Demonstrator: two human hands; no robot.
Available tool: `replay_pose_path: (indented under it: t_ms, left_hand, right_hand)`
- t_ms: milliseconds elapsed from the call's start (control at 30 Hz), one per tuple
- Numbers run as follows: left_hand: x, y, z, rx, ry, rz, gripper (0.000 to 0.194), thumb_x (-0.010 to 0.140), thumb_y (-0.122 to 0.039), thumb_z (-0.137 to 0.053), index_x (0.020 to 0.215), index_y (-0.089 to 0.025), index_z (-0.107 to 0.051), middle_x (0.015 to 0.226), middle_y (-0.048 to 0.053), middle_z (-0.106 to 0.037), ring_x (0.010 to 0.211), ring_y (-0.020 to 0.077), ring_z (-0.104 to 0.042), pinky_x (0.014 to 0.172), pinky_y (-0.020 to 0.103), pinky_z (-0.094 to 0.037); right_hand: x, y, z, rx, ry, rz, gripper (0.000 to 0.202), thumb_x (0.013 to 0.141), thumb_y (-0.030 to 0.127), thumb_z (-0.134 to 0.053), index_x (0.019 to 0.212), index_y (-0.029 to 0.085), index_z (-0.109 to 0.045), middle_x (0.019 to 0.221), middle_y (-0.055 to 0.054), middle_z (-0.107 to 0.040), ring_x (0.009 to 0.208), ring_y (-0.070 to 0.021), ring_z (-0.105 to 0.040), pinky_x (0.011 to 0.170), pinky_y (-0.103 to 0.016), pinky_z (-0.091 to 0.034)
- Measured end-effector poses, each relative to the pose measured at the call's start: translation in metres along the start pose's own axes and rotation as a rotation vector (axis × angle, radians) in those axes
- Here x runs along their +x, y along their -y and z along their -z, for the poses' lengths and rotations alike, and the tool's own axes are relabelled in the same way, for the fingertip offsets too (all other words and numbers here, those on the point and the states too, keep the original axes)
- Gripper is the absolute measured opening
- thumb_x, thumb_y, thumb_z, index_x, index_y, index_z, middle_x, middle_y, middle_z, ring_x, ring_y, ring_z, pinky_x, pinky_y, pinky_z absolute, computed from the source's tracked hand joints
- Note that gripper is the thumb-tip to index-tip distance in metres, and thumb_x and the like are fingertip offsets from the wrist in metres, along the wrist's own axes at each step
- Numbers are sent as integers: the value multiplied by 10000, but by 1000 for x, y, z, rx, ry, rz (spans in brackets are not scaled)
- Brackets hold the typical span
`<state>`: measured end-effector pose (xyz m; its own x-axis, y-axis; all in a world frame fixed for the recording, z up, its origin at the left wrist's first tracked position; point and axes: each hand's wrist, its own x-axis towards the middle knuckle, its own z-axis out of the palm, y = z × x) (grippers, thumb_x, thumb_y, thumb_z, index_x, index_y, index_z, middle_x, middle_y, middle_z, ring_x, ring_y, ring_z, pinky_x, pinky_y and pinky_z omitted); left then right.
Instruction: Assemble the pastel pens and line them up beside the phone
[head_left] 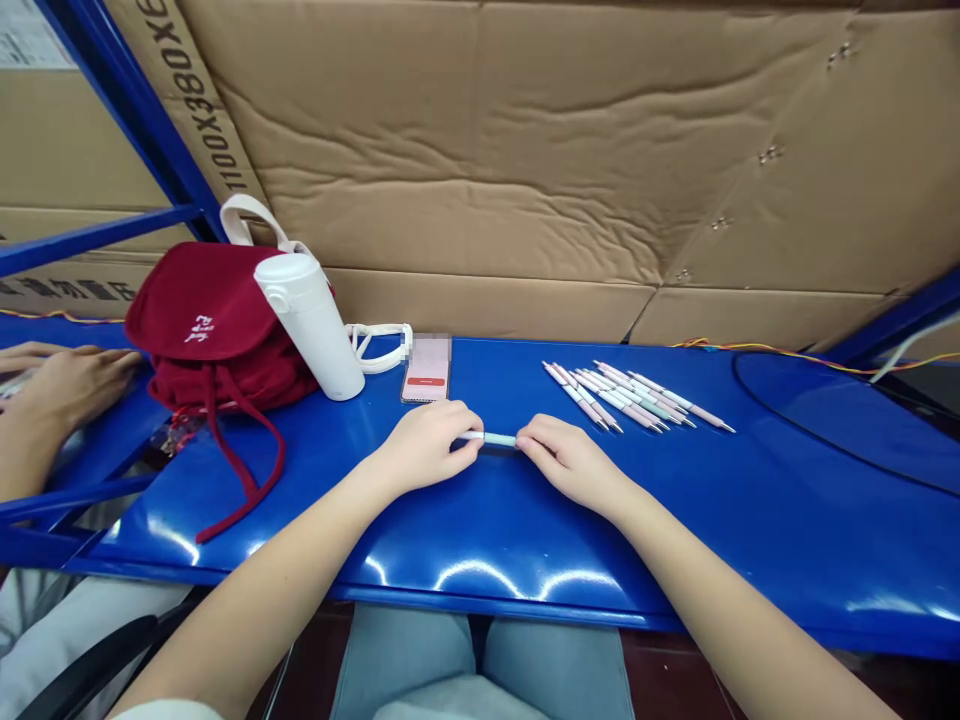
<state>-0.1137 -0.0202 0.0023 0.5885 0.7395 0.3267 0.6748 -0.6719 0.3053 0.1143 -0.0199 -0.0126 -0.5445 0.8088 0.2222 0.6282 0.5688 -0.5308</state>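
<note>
A pen (499,439) with a white part and a pale green part lies level between my two hands, just over the blue table (480,540). My left hand (433,444) pinches its white end, fingers closed. The other end is between the closed fingertips of my right hand (568,458). My fingers cover both tips of the pen. To the right of my hands, a loose pile of several pens (634,398) in pink, white and pale green lies on the table.
A phone (427,368) lies behind my left hand. Left of it are a white bottle (311,325) with a strap (384,358) and a red bag (217,310). A co-worker's hands (82,385) are at the far left. Cardboard (480,150) stands behind; a black cable (817,440) runs right.
</note>
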Motion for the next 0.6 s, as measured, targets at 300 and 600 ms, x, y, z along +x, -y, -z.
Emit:
replay_pose_path:
  t_ms: [300,600]
  left_hand:
    - [0,1,0,-9,-7,2,131,848,-239,-491,890,-192,-606,851,15,-617,771,151,-567,690,259,-441]
    - [0,2,0,-7,23,7,145,865,-253,-477,902,-193,-604,865,24,-627,782,160,-568,699,268,-442]
  right_hand:
    - [0,3,2,-30,-18,-37,214,918,300,-414,837,201,-586,795,-44,-577,731,-168,-542,675,-304,-421]
    - [0,3,0,-48,-46,-27,96,876,280,-506,848,200,-551,820,-37,-574,706,-157,-527,633,-282,-411]
